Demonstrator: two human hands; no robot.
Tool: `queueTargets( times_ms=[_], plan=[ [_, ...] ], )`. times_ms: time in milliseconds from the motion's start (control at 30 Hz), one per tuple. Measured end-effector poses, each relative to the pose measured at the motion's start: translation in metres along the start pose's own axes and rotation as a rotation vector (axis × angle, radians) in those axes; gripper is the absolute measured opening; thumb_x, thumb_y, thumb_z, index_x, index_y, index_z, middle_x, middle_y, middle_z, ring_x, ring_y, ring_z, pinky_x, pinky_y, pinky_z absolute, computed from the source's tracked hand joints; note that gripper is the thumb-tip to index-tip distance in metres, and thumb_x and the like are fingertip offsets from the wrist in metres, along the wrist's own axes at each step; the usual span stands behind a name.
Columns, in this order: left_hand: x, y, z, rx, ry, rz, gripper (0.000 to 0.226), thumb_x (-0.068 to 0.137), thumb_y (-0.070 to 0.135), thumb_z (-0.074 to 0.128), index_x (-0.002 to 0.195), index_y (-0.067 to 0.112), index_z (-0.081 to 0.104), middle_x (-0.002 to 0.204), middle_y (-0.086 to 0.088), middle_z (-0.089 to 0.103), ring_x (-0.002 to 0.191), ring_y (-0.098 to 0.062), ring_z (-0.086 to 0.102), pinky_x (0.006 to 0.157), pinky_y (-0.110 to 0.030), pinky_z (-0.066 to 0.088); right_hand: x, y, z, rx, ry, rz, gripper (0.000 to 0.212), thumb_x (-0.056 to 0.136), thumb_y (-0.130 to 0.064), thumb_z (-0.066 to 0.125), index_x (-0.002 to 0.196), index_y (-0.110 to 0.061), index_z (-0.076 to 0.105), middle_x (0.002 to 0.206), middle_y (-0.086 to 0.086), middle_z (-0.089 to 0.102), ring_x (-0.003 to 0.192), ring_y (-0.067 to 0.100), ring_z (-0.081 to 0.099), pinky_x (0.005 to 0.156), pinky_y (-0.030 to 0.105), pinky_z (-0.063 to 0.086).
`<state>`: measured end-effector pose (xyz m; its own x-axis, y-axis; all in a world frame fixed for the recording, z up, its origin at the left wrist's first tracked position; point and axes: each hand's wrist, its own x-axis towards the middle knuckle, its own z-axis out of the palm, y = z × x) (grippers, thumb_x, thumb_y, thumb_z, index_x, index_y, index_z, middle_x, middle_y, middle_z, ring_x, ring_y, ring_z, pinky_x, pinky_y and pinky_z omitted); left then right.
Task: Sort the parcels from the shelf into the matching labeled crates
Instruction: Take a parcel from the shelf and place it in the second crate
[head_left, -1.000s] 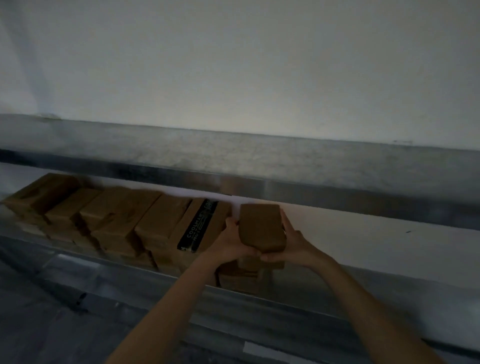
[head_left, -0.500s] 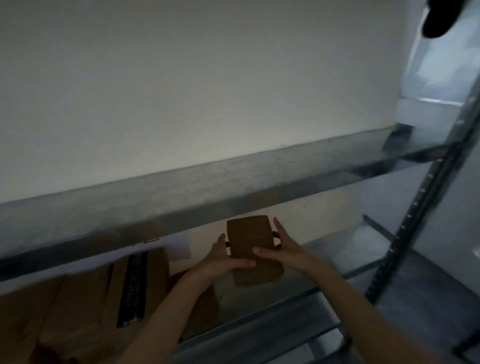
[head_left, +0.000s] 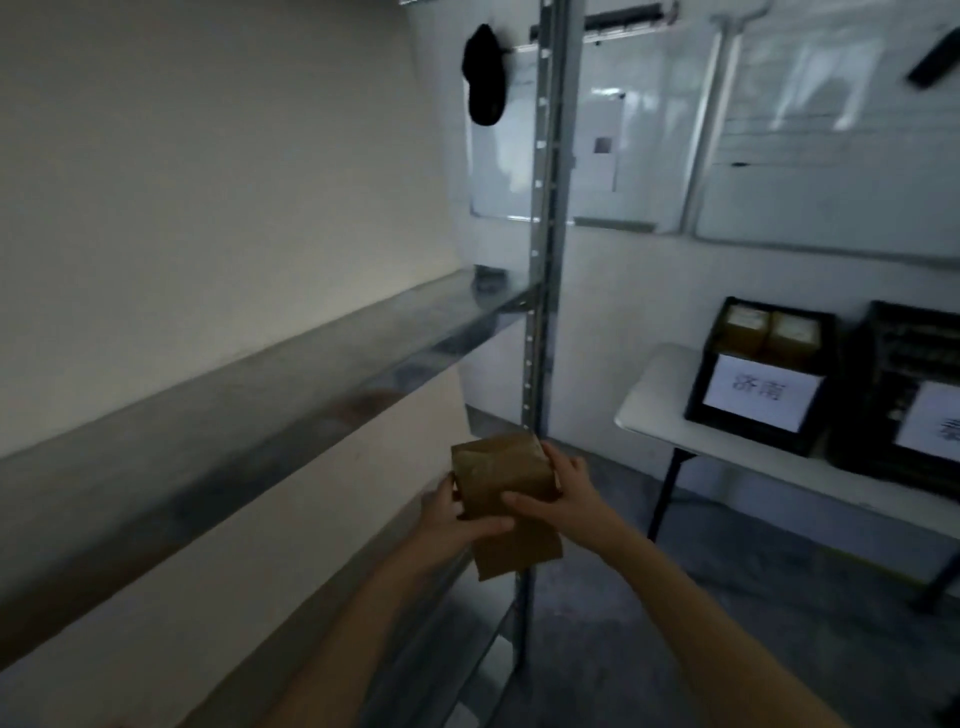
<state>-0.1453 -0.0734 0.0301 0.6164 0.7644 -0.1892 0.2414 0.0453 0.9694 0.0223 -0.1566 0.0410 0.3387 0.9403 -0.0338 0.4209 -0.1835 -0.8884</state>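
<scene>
A brown cardboard parcel (head_left: 500, 478) is held in front of me with both hands, clear of the metal shelf (head_left: 291, 374). My left hand (head_left: 452, 517) grips its left side and bottom edge. My right hand (head_left: 561, 493) grips its right side, thumb across the front. On a white table (head_left: 654, 410) at the right stand two black crates. The nearer crate (head_left: 763, 374) has a white label with characters and holds two brown parcels (head_left: 769, 332). The second crate (head_left: 904, 384) at the frame's right edge also has a white label, partly cut off.
The shelf's upright metal post (head_left: 543, 249) stands just behind the parcel. A black cap (head_left: 485, 75) hangs high on the wall beside whiteboards (head_left: 779, 130). Grey floor (head_left: 675, 597) lies between me and the table's black legs.
The view has swung right, away from the row of parcels on the shelf, and the table with crates has come into sight. The parcel stays in both hands and is off the shelf.
</scene>
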Motion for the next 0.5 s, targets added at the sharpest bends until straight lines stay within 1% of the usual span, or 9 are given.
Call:
queueTargets(
  times_ms=[67,100,133,200,267,333,367,433,500],
  plan=[
    [0.025,0.011,0.032,-0.061,-0.053,0.022,0.098,0.051,0.036,0.091,0.133,0.023,0.039,0.131,-0.004,0.049,0.108,-0.017,0.059,0.079,-0.027,0.057,0.001,0.014,-0.032,0.052,0.095,0.006,0.093,0.077,-0.045,0.077,0.151,-0.029,0.021,0.134,-0.001,0.028,0.127,0.021,0.04,0.109,0.036,0.04],
    [0.038,0.017,0.047,-0.093,-0.076,0.029,0.099,0.046,0.039,0.091,0.129,0.026,0.041,0.13,-0.004,0.051,0.109,-0.018,0.06,0.078,-0.028,0.057,0.003,0.02,-0.048,0.075,0.134,0.012,0.092,0.078,-0.044,0.076,0.15,-0.029,0.021,0.133,-0.003,0.028,0.125,0.019,0.041,0.107,0.034,0.041],
    [0.05,0.023,0.062,-0.121,-0.101,0.034,0.095,0.047,0.038,0.092,0.127,0.027,0.042,0.128,-0.002,0.053,0.107,-0.017,0.061,0.074,-0.026,0.057,0.004,0.027,-0.064,0.098,0.173,0.015,0.091,0.078,-0.042,0.076,0.15,-0.029,0.021,0.133,-0.004,0.027,0.122,0.016,0.04,0.103,0.03,0.044],
    [0.075,0.036,0.095,-0.134,-0.163,0.036,0.096,0.051,0.04,0.092,0.132,0.029,0.04,0.128,0.001,0.055,0.107,-0.014,0.061,0.07,-0.023,0.055,0.009,0.042,-0.096,0.137,0.271,-0.004,0.088,0.079,-0.037,0.077,0.149,-0.028,0.025,0.134,-0.004,0.03,0.118,0.012,0.042,0.087,0.014,0.047],
    [0.098,0.053,0.127,-0.117,-0.206,0.054,0.101,0.05,0.045,0.087,0.136,0.03,0.036,0.13,0.004,0.052,0.111,-0.013,0.057,0.073,-0.024,0.052,0.013,0.056,-0.13,0.164,0.369,-0.042,0.083,0.078,-0.031,0.079,0.145,-0.027,0.03,0.134,-0.004,0.035,0.115,0.009,0.046,0.076,0.006,0.046],
    [0.125,0.069,0.16,-0.131,-0.215,0.072,0.101,0.052,0.042,0.085,0.138,0.028,0.034,0.133,0.003,0.049,0.113,-0.013,0.055,0.085,-0.032,0.054,0.019,0.071,-0.167,0.18,0.438,-0.074,0.077,0.078,-0.026,0.079,0.141,-0.024,0.034,0.133,-0.005,0.04,0.111,0.001,0.048,0.074,0.003,0.046],
    [0.139,0.078,0.177,-0.145,-0.229,0.083,0.099,0.055,0.039,0.085,0.138,0.025,0.033,0.134,0.002,0.047,0.111,-0.012,0.054,0.089,-0.034,0.053,0.023,0.079,-0.186,0.188,0.463,-0.081,0.075,0.078,-0.023,0.08,0.139,-0.022,0.036,0.133,-0.005,0.042,0.111,0.001,0.048,0.075,0.003,0.046],
    [0.167,0.092,0.209,-0.14,-0.248,0.124,0.089,0.064,0.03,0.085,0.135,0.023,0.032,0.133,0.004,0.046,0.107,-0.008,0.054,0.086,-0.029,0.052,0.029,0.096,-0.224,0.208,0.506,-0.085,0.071,0.076,-0.021,0.081,0.132,-0.023,0.037,0.13,-0.007,0.045,0.117,0.007,0.051,0.079,0.007,0.048],
    [0.19,0.106,0.241,-0.127,-0.286,0.167,0.079,0.07,0.025,0.083,0.131,0.024,0.032,0.129,0.008,0.044,0.109,-0.009,0.053,0.081,-0.022,0.052,0.037,0.112,-0.26,0.194,0.556,-0.098,0.071,0.075,-0.022,0.082,0.128,-0.024,0.035,0.127,-0.01,0.047,0.122,0.014,0.051,0.085,0.012,0.05]
  ],
)
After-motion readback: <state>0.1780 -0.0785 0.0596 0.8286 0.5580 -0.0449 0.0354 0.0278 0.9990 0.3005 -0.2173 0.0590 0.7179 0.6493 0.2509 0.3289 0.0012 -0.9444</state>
